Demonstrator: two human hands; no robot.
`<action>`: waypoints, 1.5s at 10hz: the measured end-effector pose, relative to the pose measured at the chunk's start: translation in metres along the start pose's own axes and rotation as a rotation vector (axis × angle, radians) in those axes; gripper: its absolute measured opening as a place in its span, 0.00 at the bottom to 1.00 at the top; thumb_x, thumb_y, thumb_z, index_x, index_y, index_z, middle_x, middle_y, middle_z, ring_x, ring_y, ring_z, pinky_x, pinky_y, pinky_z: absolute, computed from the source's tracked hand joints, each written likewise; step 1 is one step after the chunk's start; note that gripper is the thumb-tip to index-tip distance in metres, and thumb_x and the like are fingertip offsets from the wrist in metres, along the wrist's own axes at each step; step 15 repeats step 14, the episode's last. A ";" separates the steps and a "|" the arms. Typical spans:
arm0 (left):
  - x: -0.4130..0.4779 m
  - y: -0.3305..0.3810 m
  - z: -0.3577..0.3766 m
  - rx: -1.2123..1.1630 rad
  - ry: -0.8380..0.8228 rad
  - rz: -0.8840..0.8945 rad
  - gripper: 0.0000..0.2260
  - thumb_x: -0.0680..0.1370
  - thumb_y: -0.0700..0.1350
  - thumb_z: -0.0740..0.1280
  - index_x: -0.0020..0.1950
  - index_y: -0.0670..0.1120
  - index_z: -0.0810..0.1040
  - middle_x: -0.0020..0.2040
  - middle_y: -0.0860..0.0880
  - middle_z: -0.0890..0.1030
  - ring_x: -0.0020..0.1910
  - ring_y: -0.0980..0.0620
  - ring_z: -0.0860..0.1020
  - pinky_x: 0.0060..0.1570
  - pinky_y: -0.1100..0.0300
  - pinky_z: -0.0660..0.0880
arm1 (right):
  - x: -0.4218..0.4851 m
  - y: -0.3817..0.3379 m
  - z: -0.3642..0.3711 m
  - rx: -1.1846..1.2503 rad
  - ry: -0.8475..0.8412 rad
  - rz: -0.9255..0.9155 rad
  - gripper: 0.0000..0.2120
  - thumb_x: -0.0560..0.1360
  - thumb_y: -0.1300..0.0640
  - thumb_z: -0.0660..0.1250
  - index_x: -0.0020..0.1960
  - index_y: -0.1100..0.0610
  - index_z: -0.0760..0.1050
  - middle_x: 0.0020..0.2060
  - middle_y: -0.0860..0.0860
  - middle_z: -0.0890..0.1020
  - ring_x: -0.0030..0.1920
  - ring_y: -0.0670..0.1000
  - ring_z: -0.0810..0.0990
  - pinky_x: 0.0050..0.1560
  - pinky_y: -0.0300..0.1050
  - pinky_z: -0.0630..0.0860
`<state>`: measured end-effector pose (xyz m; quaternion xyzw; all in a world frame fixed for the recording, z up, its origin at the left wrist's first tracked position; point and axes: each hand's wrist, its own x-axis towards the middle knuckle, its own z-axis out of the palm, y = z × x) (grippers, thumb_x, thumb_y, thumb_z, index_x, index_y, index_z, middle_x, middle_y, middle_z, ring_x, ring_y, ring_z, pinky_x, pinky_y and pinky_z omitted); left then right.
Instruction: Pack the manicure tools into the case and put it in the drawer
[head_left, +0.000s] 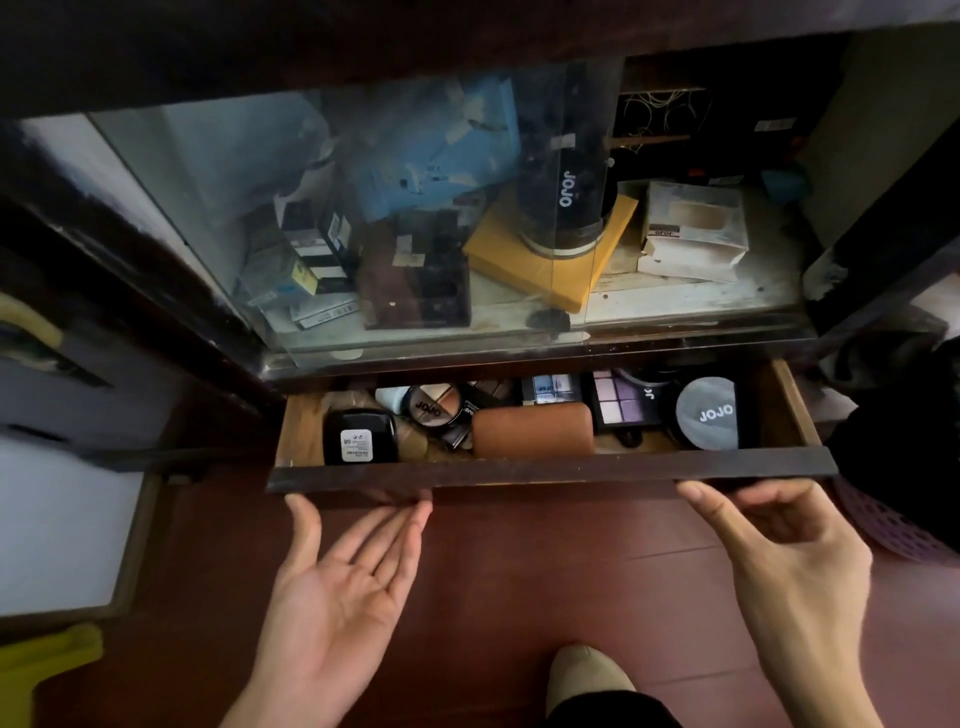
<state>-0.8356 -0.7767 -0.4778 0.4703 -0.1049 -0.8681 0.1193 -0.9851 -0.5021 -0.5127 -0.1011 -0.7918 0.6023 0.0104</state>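
The brown leather manicure case (532, 429) lies closed in the middle of the open wooden drawer (550, 472), among cosmetics. My left hand (337, 592) is palm up with fingers spread, its fingertips under the drawer's front edge on the left. My right hand (779, 540) is also open, fingers curled up beneath the front edge on the right. Neither hand holds anything.
In the drawer lie a black compact (359, 436), a round JOJO palette (432, 410), a purple eyeshadow palette (623, 402) and a round JOJO tin (709, 413). Above is a glass-fronted shelf (415, 218) full of boxes. My foot (587, 675) stands on the red floor; a purple basket (898, 530) stands at right.
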 end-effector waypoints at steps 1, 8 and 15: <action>0.009 0.005 0.015 0.012 -0.010 0.003 0.39 0.73 0.66 0.68 0.69 0.34 0.74 0.63 0.32 0.82 0.60 0.38 0.84 0.59 0.49 0.76 | 0.013 -0.009 0.013 0.012 0.002 -0.020 0.22 0.58 0.36 0.84 0.43 0.47 0.80 0.36 0.40 0.86 0.32 0.36 0.81 0.34 0.23 0.74; 0.049 0.018 0.050 0.065 -0.009 0.068 0.41 0.73 0.68 0.68 0.68 0.33 0.72 0.60 0.33 0.84 0.57 0.39 0.86 0.54 0.54 0.79 | 0.057 -0.021 0.043 0.016 -0.038 -0.061 0.22 0.60 0.35 0.85 0.40 0.45 0.79 0.34 0.42 0.85 0.35 0.47 0.83 0.39 0.41 0.77; 0.040 0.021 0.046 0.102 -0.037 0.029 0.35 0.78 0.65 0.65 0.70 0.36 0.72 0.62 0.33 0.83 0.59 0.39 0.85 0.58 0.51 0.79 | 0.049 -0.033 0.041 0.003 -0.109 -0.033 0.21 0.63 0.36 0.83 0.44 0.45 0.78 0.37 0.41 0.86 0.40 0.48 0.85 0.42 0.41 0.77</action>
